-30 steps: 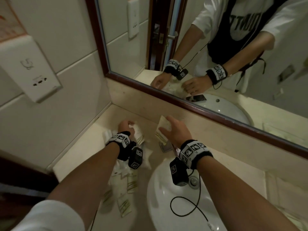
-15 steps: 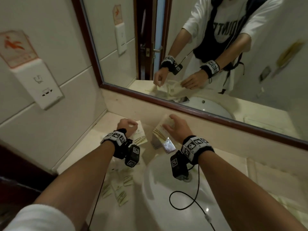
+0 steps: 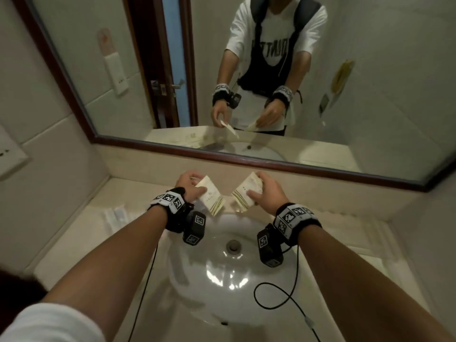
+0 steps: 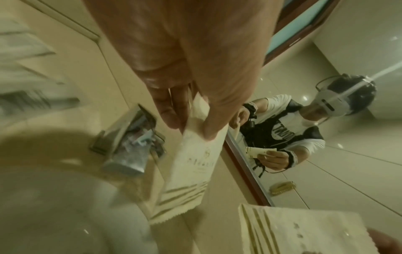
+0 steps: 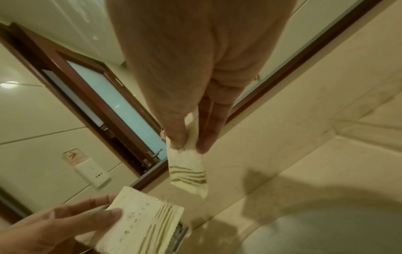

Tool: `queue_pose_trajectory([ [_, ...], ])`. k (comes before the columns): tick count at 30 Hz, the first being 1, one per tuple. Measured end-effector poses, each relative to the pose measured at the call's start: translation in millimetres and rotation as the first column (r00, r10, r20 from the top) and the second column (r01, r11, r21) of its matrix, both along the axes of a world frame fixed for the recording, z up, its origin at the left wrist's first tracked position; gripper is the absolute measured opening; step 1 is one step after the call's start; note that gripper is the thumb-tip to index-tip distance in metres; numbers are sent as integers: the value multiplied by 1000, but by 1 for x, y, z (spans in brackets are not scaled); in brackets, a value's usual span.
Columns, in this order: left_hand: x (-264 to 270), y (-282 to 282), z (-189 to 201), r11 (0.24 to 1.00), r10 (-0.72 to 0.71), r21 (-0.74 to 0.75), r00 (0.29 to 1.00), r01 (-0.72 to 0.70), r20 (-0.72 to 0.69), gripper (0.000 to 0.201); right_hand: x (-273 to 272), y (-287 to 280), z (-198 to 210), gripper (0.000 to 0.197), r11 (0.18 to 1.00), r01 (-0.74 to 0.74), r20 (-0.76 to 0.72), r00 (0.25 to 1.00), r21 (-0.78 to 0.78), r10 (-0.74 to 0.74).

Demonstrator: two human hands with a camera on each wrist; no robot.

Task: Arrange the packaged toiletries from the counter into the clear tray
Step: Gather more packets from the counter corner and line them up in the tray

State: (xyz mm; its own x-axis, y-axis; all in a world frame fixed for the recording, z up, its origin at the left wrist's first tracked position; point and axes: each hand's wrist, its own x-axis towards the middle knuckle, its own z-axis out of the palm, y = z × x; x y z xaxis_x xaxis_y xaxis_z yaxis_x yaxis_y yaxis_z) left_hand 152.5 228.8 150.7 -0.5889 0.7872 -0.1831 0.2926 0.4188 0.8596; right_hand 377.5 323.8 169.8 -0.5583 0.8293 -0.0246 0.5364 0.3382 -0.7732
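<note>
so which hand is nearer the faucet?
Left. The left hand holds its packet right beside the faucet; the right hand sits farther to its right.

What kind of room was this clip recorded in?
Most likely a hotel bathroom: a white sink set in a beige stone counter, a wall mirror behind it, and guest-style toiletry packets in both hands.

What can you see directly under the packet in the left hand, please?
Under the packet held by the left hand sits the metal tap at the sink's back rim. The packet hides the tap in the head view.
</note>
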Motion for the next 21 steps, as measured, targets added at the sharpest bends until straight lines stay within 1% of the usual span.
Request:
queue_pose_trajectory([
  [2, 25, 12, 2, 998, -50, -39, 999, 51, 15, 37, 31, 5, 0, 44, 999, 45, 17, 999, 21, -45],
  [5, 63, 28, 3, 988, -126, -90, 992, 128, 27, 33, 76, 11, 3, 34, 992, 106, 35, 993, 65, -109],
  [10, 129, 49, 7, 968, -235, -83, 972, 236, 19, 25, 146, 22, 2, 28, 970, 214, 28, 976, 114, -218],
  [13, 165, 60, 3, 959, -269, -92, 963, 269, 9, 20, 183, 28, 0, 26, 949, 285, 36, 956, 138, -292],
  [18, 223, 79, -12, 942, -309, -122, 950, 312, 42, 13, 242, 35, -10, 19, 918, 375, 26, 924, 128, -381],
  [21, 256, 87, -16, 926, -349, -133, 935, 354, 61, 21, 273, 39, -15, 17, 902, 412, 47, 906, 132, -421],
])
